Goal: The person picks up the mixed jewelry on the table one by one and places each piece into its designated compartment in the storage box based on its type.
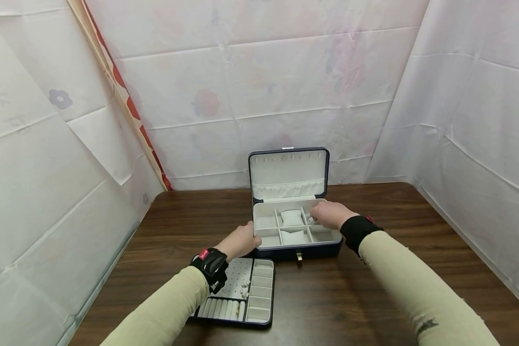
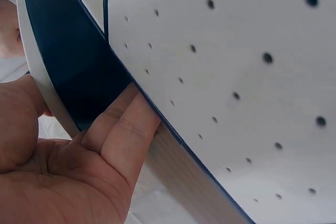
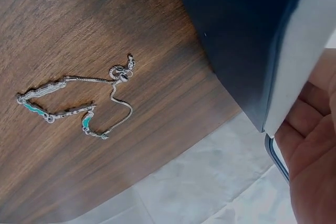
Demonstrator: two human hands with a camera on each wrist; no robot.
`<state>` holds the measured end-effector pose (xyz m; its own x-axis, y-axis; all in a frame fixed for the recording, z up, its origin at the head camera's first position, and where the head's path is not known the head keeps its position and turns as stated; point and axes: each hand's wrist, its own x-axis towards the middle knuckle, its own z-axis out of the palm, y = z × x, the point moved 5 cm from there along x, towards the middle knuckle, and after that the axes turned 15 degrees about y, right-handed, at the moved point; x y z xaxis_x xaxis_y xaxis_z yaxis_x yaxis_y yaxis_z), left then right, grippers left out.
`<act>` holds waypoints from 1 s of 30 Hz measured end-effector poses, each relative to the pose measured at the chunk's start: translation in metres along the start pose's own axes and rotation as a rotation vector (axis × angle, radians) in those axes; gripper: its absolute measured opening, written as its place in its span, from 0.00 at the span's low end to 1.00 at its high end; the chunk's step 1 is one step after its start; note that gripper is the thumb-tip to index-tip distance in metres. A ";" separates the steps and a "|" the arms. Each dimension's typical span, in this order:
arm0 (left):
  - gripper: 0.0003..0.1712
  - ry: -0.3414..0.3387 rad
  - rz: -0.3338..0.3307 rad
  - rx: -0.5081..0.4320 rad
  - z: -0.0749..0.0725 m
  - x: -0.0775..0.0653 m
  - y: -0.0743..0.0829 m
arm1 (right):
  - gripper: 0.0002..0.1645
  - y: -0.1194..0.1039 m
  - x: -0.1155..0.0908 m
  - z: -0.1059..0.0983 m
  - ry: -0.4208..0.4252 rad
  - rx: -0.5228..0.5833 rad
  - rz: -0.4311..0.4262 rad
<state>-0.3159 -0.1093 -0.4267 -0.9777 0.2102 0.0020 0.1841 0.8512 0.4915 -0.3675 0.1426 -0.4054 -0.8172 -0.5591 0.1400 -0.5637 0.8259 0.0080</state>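
Note:
A dark blue jewelry box (image 1: 277,253) with pale lining stands with its lid (image 1: 289,170) raised. My left hand (image 1: 240,240) grips its front left corner, the fingers (image 2: 128,135) against the dark outer wall. My right hand (image 1: 328,214) reaches over the right wall into the back right compartment. Silver jewelry (image 1: 310,219) shows by its fingertips; whether they pinch it, I cannot tell. Two white cushions (image 1: 291,217) sit in the middle compartments. In the right wrist view, a silver bracelet with green parts (image 3: 86,121) lies on the table beside the box.
A jewelry tray (image 1: 260,315) with ring rolls, a dotted panel and small compartments lies in front of the box, partly under my left forearm. Earrings (image 1: 244,288) sit on its panel. The brown wooden table (image 1: 320,307) meets white patterned sheeting behind and at both sides.

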 end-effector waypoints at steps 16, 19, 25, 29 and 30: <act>0.39 -0.003 -0.008 -0.004 0.000 0.000 0.001 | 0.04 0.004 -0.001 0.003 -0.007 0.014 0.006; 0.40 -0.007 -0.012 -0.012 0.000 -0.001 0.001 | 0.04 0.003 -0.001 0.001 -0.019 0.016 0.008; 0.40 -0.009 -0.011 -0.027 0.000 -0.001 0.001 | 0.04 0.002 -0.001 -0.003 -0.025 0.031 0.004; 0.39 0.001 -0.004 -0.032 -0.001 -0.002 0.002 | 0.04 0.002 0.000 -0.004 -0.024 0.041 -0.006; 0.39 0.002 -0.003 -0.033 -0.001 -0.002 0.002 | 0.04 0.002 0.000 -0.004 -0.024 0.044 -0.006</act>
<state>-0.3136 -0.1088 -0.4247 -0.9783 0.2072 0.0021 0.1780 0.8353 0.5202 -0.3679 0.1443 -0.4013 -0.8161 -0.5661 0.1167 -0.5730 0.8188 -0.0353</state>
